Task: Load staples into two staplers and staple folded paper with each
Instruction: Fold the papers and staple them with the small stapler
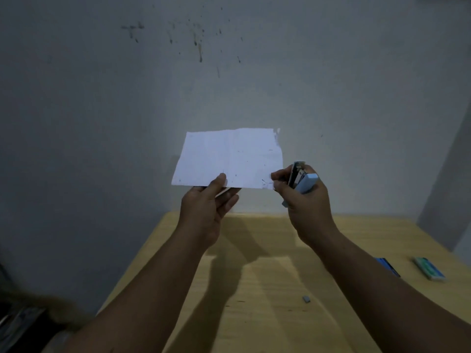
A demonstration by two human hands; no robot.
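A white folded paper (229, 156) is held up in front of the wall, above the far edge of the table. My left hand (207, 207) pinches its bottom edge, thumb on the front and fingers behind. My right hand (304, 202) grips a light blue stapler (302, 178), held upright at the paper's lower right corner. Its fingertips touch that corner. A few staple marks show near that corner. A second blue stapler (388, 266) lies on the table at the right, partly hidden by my right forearm.
The wooden table (254, 289) stands against a grey marked wall (229, 72). A green and white staple box (429, 268) lies near the right edge. A small grey strip of staples (305, 298) sits mid-table. Dark clutter lies at the lower left.
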